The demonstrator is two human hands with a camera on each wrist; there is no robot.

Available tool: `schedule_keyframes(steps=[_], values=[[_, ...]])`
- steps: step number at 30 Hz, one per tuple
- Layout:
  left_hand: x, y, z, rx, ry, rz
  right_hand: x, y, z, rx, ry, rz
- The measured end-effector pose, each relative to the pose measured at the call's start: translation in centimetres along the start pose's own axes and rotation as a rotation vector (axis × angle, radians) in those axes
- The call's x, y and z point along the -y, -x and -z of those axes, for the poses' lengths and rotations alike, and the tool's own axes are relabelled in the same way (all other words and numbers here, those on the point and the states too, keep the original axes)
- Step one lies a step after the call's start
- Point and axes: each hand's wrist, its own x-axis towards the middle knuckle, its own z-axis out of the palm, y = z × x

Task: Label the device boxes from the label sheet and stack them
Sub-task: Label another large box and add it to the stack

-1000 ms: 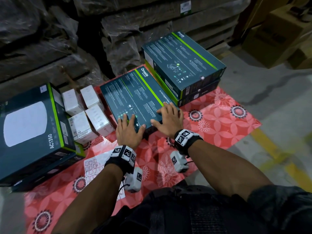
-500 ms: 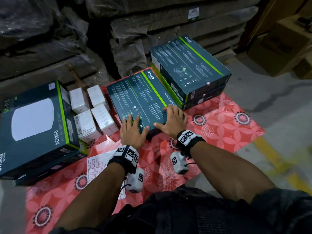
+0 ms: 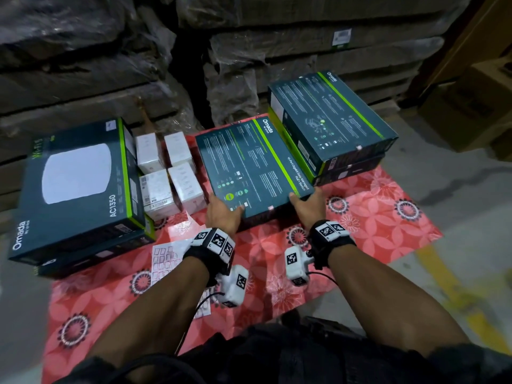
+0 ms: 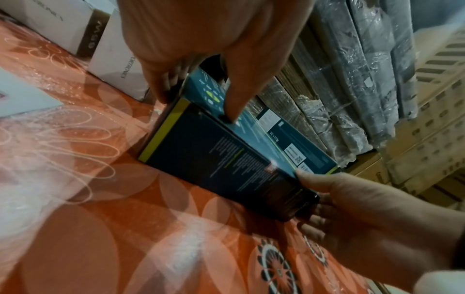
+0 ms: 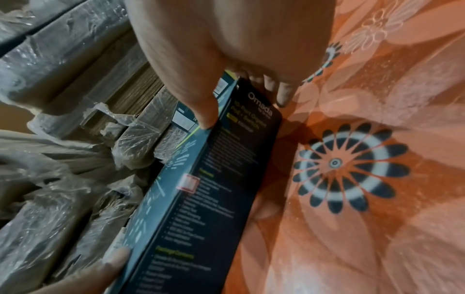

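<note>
A flat teal switch box with a green stripe sits in the middle of the red floral mat. My left hand grips its near left corner, thumb on top and fingers under the edge. My right hand grips the near right corner the same way. A small pink label is stuck over the box's near top edge. The near edge of the box is raised off the mat. The label sheet lies on the mat under my left forearm.
Two stacked teal boxes stand to the right of the held box. Several small white boxes sit to its left, then a large AC1350 box stacked on another. Plastic-wrapped cartons form a wall behind. Brown cardboard boxes stand at far right.
Both hands have slid from lying flat on the box top to gripping its two near corners. The box's near edge has come up off the mat.
</note>
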Motion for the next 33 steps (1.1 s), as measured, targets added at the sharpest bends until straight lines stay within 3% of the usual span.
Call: schedule_keyframes(steps=[4,11,16,22,25,29,33], values=[[0.4,0.3,0.9,0.080,-0.112,0.005,-0.3,2.0,0.5,-0.073,-0.017,-0.023],[1.1,0.9,1.6,0.318,-0.447,-0.152,0.0,6.3,2.3,-0.192,-0.094,-0.111],[2.0,0.9,1.7,0.413,-0.590,-0.291,-0.6,8.3,3.0,-0.264,-0.107,-0.175],[-0.1,-1.2,3.9,0.266,-0.755,-0.508,1.4,10.0,2.6,-0.271,-0.005,-0.250],[-1.8,-3.1,4.3,0.236,-0.687,-0.458,2.9,10.2,2.7,-0.227,0.148,-0.224],[-3.1,-4.9,3.7,0.244,-0.474,-0.262,5.3,9.1,3.7,-0.114,0.480,-0.194],[-2.6,-4.6,2.7,0.200,-0.351,-0.027,7.1,6.5,4.5,0.091,0.499,-0.157]])
